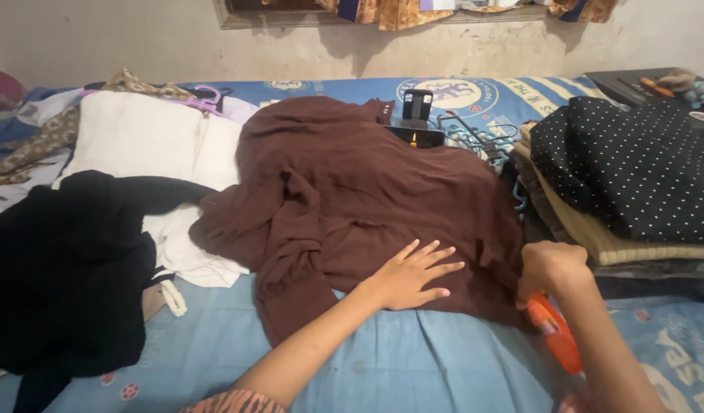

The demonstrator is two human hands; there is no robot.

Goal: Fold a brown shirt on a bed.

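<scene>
A brown garment (367, 191) lies spread and rumpled across the blue bedsheet (413, 359). My left hand (409, 275) rests flat on its lower edge, fingers apart. My right hand (549, 269) is closed at the garment's right lower corner, gripping the cloth's edge. An orange hanger (555, 336) shows just under that hand, along my wrist; whether the hand holds it as well I cannot tell.
A black garment (61, 268) and white cloths (149, 141) lie at the left. A folded stack topped by black dotted fabric (635, 172) sits at the right. A phone on a stand (415, 115) and wire hangers (482, 134) stand behind the brown garment.
</scene>
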